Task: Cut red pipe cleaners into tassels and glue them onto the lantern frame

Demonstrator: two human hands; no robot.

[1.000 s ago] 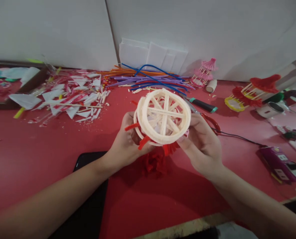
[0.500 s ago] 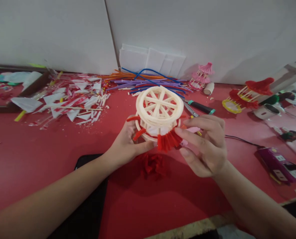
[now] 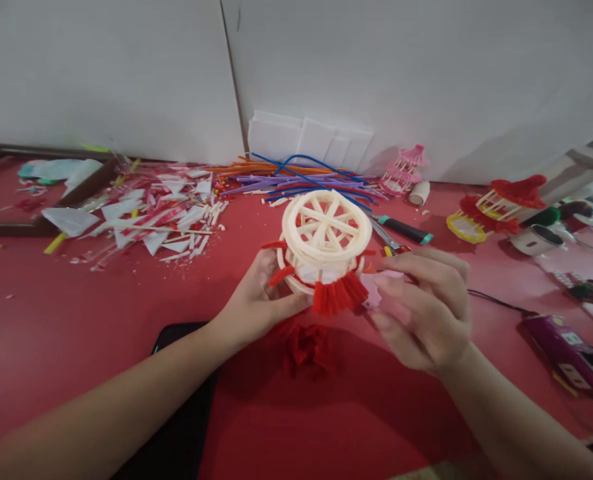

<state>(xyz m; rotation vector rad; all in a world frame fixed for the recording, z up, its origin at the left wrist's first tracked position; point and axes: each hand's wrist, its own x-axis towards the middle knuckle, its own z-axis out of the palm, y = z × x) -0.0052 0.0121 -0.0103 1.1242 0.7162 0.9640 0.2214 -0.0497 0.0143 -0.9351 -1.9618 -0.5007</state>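
Observation:
My left hand (image 3: 259,293) is closed round the left side of a small round frame (image 3: 326,223) of cream fuzzy stems, with a spoked ring on top. Short red pipe-cleaner pieces (image 3: 339,293) fan out side by side along its front edge, and a few more stick out at the left. To the right of the frame is my right hand (image 3: 426,310), fingers bent and apart. A pink piece (image 3: 371,291) with a wavy edge shows partly behind those fingers; I cannot tell whether they touch it. Below the frame lies a pile of red pieces (image 3: 309,347).
Pipe cleaners (image 3: 296,177) in several colours lie by the wall. Scraps (image 3: 151,207) spread at left near a frame-edged tray (image 3: 6,229). Pliers (image 3: 404,230), a pink tower model (image 3: 406,170), a red-and-yellow model (image 3: 501,203) and a purple power strip (image 3: 571,350) stand right. A black phone-like slab (image 3: 176,400) lies below my left arm.
My right hand has drawn back to the right, off the red pieces at the front edge. My left hand still holds the frame. The whole view has shifted slightly.

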